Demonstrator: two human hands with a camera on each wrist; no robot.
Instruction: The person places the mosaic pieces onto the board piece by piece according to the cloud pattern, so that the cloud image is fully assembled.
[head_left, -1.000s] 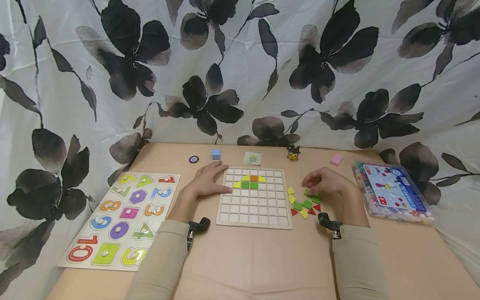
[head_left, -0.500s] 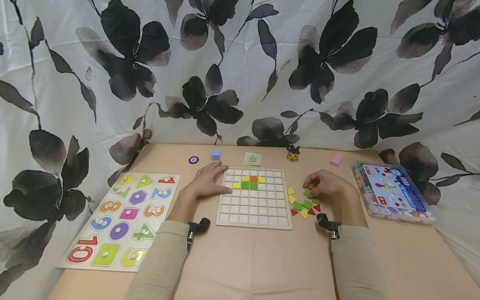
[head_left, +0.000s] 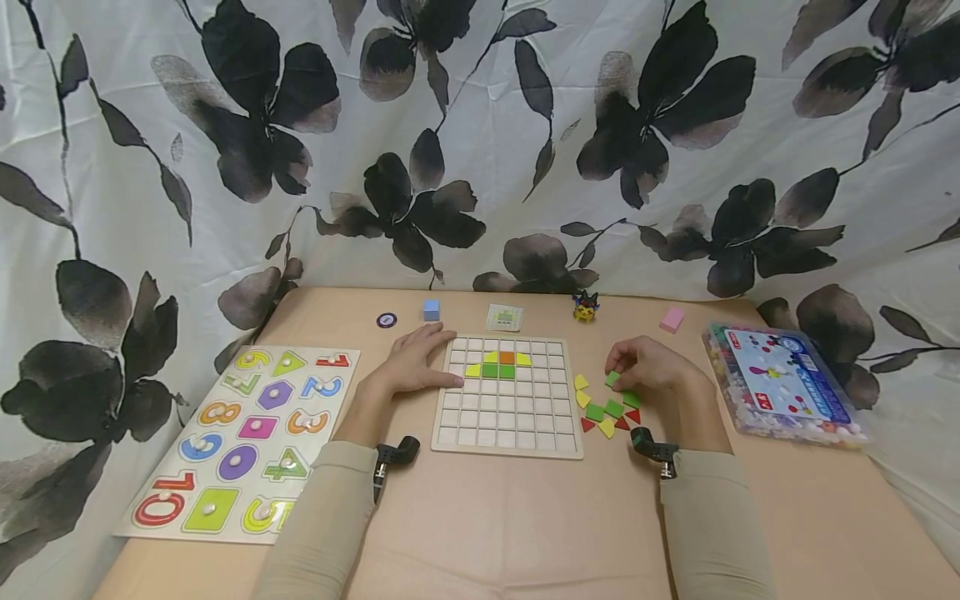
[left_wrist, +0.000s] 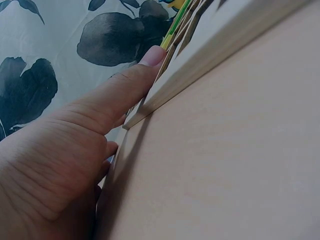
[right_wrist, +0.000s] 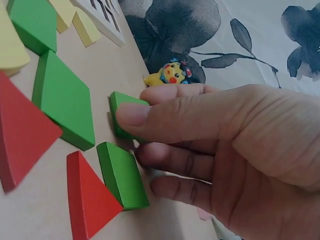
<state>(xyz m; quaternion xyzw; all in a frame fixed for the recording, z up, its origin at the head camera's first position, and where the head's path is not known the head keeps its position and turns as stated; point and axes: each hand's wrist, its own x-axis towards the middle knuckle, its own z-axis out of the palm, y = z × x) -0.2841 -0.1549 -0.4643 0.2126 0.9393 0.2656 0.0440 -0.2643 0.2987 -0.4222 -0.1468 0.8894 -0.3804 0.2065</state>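
My left hand (head_left: 411,362) lies at the left edge of a white grid board (head_left: 504,423), fingers stretched out. In the left wrist view its thumb (left_wrist: 120,92) rests on the board's rim. Yellow triangles, two green squares (head_left: 498,371) and an orange square (head_left: 507,357) sit in the board's upper cells. Right of the board, my right hand (head_left: 656,367) pinches a green square tile (right_wrist: 126,97) between thumb and fingers. Beneath and beside that hand lie loose tiles: green squares (right_wrist: 65,102), red triangles (right_wrist: 90,197) and yellow pieces (head_left: 582,399).
A number-and-shape puzzle board (head_left: 258,448) lies at left. Along the back are a round token (head_left: 387,320), a blue cube (head_left: 431,310), a picture card (head_left: 505,317), a small yellow figure (head_left: 586,307) and a pink block (head_left: 672,318). A plastic box (head_left: 783,383) stands at right.
The right hand has lowered slightly to the loose tiles and now pinches a green square tile, which has shifted a little in its fingers. The left hand stays at the board's edge.
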